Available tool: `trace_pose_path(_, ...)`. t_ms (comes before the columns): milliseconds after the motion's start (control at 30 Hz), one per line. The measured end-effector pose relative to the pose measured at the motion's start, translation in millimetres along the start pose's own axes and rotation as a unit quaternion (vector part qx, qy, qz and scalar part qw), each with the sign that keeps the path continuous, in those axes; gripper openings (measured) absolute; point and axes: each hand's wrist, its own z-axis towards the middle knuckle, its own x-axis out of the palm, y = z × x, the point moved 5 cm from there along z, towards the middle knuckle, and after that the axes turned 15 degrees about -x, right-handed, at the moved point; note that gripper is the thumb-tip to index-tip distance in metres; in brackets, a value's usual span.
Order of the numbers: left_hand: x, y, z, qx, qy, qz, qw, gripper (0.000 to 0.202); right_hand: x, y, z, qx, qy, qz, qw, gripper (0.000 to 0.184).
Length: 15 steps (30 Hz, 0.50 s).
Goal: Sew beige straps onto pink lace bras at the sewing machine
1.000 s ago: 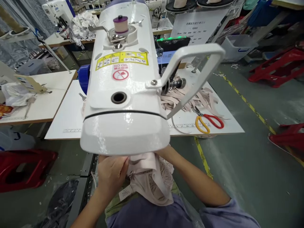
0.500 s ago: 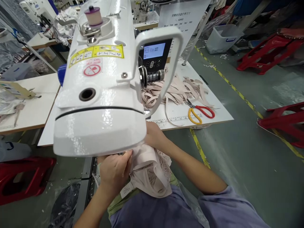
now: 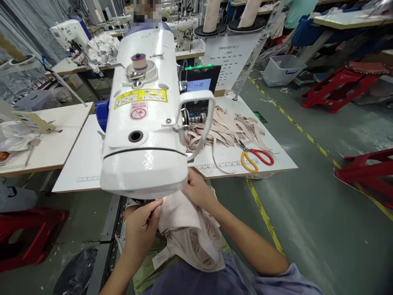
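Note:
A white sewing machine (image 3: 144, 168) fills the middle of the view, and its head hides the needle area. Below its front edge hangs a pale beige lace-trimmed bra (image 3: 181, 213), draped down onto my lap with a white label showing at its left. My left hand (image 3: 143, 225) pinches the bra's left edge between thumb and fingers. On the other side, my right hand (image 3: 198, 188) is closed on the fabric close to the machine head; its fingertips are partly hidden there.
Beige straps (image 3: 227, 127) lie heaped on the white sewing table (image 3: 276, 164), beside scissors (image 3: 258, 157) with yellow and red handles. A lit control panel (image 3: 199, 86) stands behind the machine. Red stools (image 3: 346, 86) and a clear bin (image 3: 282, 69) are on the floor. A person is behind the machine.
The camera view has tilted up and back, so the machine looks smaller and more of the room shows. Both hands still hold the bra; more of its upper part now shows between them.

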Motion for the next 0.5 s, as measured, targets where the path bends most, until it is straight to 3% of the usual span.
trace_pose_path(100,-3.5,6.5,0.3,-0.064,0.027,-0.045,0.997,0.022,11.6,-8.0,-21.4,0.083,-0.038,0.138,0.986,0.023)
trace_pose_path(267,-8.6,7.4,-1.0,-0.127,0.072,-0.093,0.985,0.024,30.4,-14.5,-55.3,0.234,-0.080,0.325,0.913,0.043)
trace_pose_path(367,-10.0,7.2,-4.5,-0.140,0.089,-0.093,0.982,0.024,35.3,-13.5,-65.3,0.250,-0.087,0.354,0.897,0.046)
trace_pose_path(500,-4.3,1.2,-16.2,-0.132,0.137,-0.070,0.979,0.022,35.1,-15.9,-82.8,0.207,-0.090,0.325,0.918,0.041)
